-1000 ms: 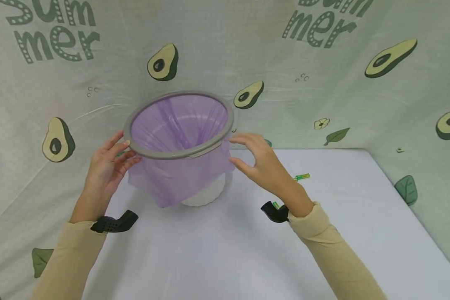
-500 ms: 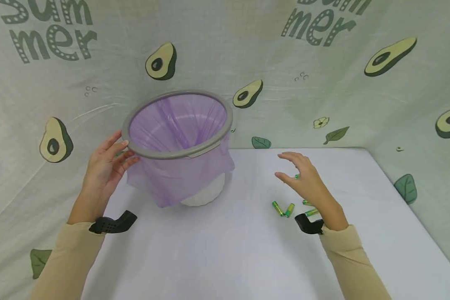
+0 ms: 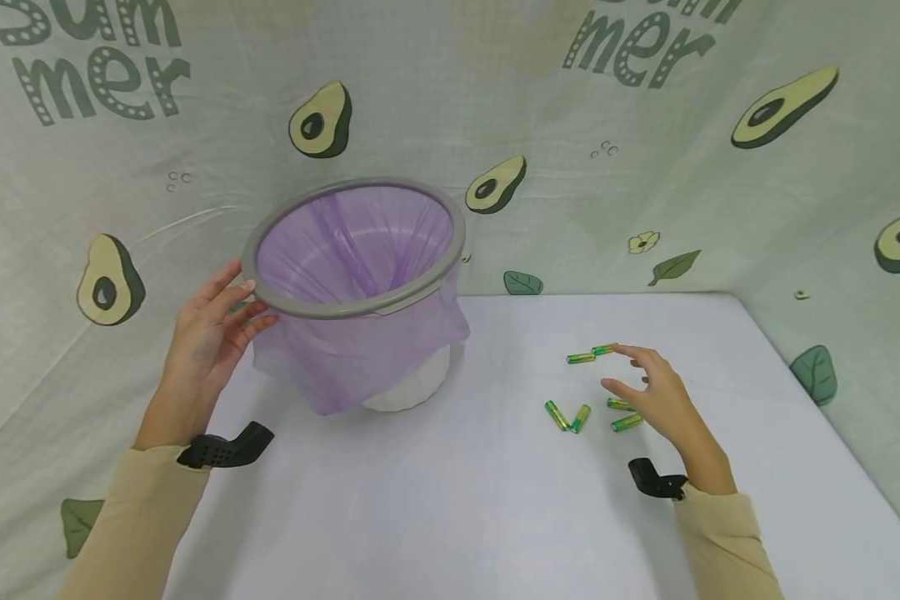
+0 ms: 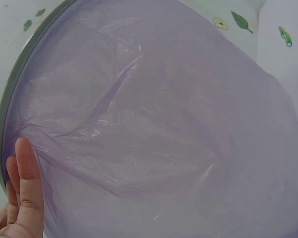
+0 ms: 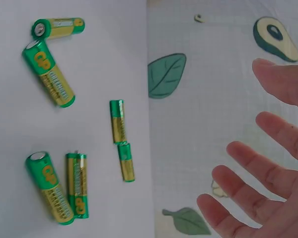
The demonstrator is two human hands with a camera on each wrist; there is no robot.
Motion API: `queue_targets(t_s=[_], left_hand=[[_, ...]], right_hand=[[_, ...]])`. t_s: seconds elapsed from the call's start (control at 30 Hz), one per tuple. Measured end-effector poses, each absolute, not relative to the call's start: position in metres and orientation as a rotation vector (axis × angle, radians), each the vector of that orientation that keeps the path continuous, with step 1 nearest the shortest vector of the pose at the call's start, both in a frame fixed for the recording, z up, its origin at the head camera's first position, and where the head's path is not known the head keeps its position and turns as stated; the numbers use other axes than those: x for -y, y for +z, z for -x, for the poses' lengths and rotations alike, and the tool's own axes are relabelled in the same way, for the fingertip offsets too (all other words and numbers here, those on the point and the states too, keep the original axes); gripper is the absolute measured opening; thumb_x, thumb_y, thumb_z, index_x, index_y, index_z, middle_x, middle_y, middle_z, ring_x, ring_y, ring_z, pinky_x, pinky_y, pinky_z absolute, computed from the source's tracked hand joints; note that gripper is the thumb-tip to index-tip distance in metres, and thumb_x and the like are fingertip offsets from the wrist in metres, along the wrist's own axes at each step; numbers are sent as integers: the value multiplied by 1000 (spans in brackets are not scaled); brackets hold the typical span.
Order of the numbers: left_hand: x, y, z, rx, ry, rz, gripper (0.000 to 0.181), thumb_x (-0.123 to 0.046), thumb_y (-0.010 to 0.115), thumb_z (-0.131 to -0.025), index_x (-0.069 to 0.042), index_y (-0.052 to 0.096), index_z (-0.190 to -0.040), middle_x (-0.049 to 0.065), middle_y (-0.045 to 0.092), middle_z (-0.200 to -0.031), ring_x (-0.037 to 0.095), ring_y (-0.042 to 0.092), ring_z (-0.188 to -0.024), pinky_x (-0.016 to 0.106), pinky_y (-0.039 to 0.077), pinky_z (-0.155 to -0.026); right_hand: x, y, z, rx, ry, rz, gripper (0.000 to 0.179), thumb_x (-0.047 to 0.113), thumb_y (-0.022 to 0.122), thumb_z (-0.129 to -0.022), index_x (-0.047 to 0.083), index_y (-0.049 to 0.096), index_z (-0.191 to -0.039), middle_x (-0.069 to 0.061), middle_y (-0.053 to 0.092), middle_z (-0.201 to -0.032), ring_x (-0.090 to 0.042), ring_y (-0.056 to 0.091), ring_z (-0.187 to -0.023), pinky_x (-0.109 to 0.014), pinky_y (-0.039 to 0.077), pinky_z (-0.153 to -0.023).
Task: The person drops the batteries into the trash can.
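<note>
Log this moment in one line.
left hand: holds grey rim of white bin, purple plastic liner; right hand: empty, near six green-gold cylindrical batteries

Soft light leaves faint shadows on the table (image 3: pixel 450 508); the dimmer left wrist view shows glints on the bag (image 4: pixel 154 114).

Behind my white tabletop (image 3: pixel 435 508) and along its sides hangs a pale green cloth (image 3: pixel 420 92), printed with avocados (image 3: pixel 320 119), leaves (image 3: pixel 813 375) and "summer" lettering (image 3: pixel 110 82), softly lit.
</note>
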State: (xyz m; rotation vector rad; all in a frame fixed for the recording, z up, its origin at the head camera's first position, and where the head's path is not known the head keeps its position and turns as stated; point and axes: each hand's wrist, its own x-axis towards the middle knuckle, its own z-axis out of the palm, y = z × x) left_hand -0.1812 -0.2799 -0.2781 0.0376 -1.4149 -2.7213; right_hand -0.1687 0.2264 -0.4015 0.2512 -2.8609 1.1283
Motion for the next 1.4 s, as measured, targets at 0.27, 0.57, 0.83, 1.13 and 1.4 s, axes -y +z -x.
queue_targets(t_s=[0.27, 0.57, 0.83, 1.13, 1.4], left_hand=[[282, -278, 180, 1405, -2726, -33, 41, 4, 56, -88, -9, 53, -127, 7, 51, -110, 21, 63, -68, 32, 58, -63], [281, -278, 180, 1417, -2714, -20, 40, 4, 57, -88, -9, 53, -126, 6, 51, -110, 21, 63, -68, 31, 58, -63], [281, -278, 180, 1453, -2685, -34, 42, 3, 57, -89, -10, 52, -128, 5, 49, -114, 19, 63, -69, 30, 58, -64], [280, -277, 180, 1443, -2691, -49, 40, 3, 58, -88, -10, 54, -126, 4, 49, -115, 20, 64, -69, 30, 58, -63], [279, -278, 181, 1449, -2693, -52, 40, 3, 58, -88, -10, 54, -126, 5, 51, -111, 19, 64, -69, 30, 58, -64]], right_hand=[[-253, -426, 157, 2908, 1157, -113, 62, 29, 62, -90, -3, 37, -137, -31, 36, -136, -46, 39, -118, -58, 40, -91], [-266, -449, 150, 2967, 1269, 71, 57, 32, 59, -91, 0, 41, -135, -26, 41, -137, -42, 44, -117, -54, 44, -90], [-274, -465, 150, 3045, 1323, 151, 54, 34, 60, -90, 1, 45, -131, -25, 47, -132, -39, 46, -115, -46, 46, -84], [-280, -478, 152, 3048, 1261, 124, 47, 24, 63, -88, -3, 51, -125, -27, 54, -117, -36, 52, -103, -30, 47, -72], [-285, -490, 153, 3025, 1203, 101, 44, 23, 67, -85, -1, 57, -120, -19, 56, -105, -22, 51, -89, -27, 41, -68]])
